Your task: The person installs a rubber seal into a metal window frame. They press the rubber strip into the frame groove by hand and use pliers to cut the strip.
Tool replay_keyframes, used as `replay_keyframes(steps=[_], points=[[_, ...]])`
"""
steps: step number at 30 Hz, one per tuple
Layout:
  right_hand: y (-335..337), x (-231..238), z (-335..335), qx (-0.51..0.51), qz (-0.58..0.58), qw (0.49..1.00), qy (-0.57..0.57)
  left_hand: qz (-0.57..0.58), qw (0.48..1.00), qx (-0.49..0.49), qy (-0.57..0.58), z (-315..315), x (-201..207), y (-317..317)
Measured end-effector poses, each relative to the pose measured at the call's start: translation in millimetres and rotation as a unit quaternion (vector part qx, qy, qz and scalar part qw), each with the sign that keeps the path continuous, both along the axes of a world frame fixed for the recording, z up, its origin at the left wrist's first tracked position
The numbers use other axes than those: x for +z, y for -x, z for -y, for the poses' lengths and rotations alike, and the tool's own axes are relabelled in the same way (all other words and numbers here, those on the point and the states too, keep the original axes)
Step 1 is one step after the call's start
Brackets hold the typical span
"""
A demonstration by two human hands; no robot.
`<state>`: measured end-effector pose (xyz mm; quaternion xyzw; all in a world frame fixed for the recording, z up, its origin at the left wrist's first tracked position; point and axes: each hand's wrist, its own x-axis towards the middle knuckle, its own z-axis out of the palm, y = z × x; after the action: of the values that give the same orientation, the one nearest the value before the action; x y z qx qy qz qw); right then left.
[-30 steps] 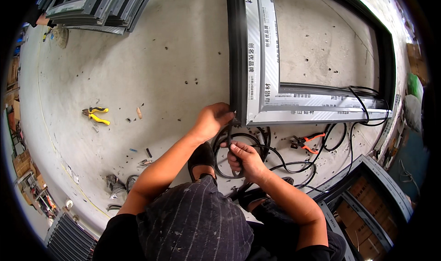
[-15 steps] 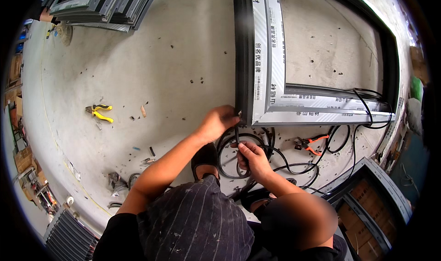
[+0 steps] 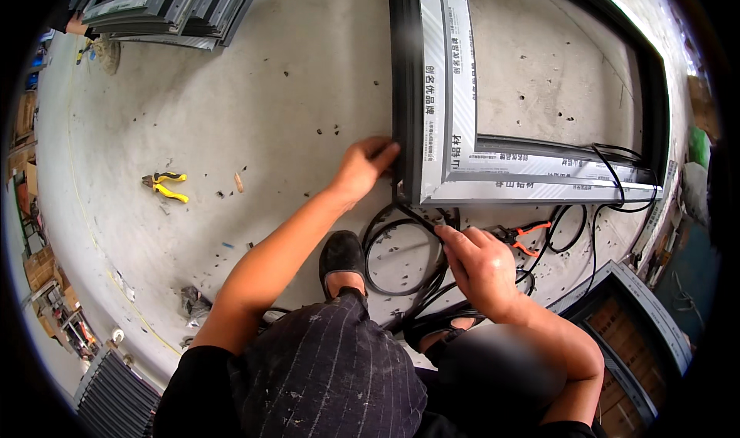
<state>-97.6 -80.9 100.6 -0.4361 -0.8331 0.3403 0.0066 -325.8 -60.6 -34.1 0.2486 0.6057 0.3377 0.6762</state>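
Observation:
A large dark frame [image 3: 434, 134] with printed protective film on its face lies flat on the floor, ahead and to the right. My left hand [image 3: 362, 168] is at its dark left side, above the near corner. Its thumb and fingers are bent closed against that side, and what lies under the fingertips is hidden. From the near left corner a black rubber strip [image 3: 416, 216] runs to my right hand [image 3: 484, 270], which pinches it below the frame. More of the strip lies in loose coils near my feet and over the frame's right end.
Orange-handled pliers [image 3: 526, 238] lie beside my right hand. Yellow-handled pliers [image 3: 166, 187] rest on the floor at left. A frame stack [image 3: 166, 10] stands far left, by another person's hand [image 3: 77, 26]. Another frame [image 3: 644, 318] sits near right. Small black scraps dot the floor.
My left hand has slid away from me along the frame's left side. My right hand has moved to the right, drawing the strip out at a slant from the corner.

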Motion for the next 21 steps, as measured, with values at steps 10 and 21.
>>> replay_keyframes(steps=[10,21], points=[[-33.6,-74.4,-4.8,0.031,0.091,0.972,-0.213,0.155,0.985,-0.034,0.062,62.6,-0.5,-12.9],[-36.7,-87.3,-6.3,0.0,0.064,0.982,-0.179,0.11,0.991,0.049,0.064,64.6,9.4,-36.8]])
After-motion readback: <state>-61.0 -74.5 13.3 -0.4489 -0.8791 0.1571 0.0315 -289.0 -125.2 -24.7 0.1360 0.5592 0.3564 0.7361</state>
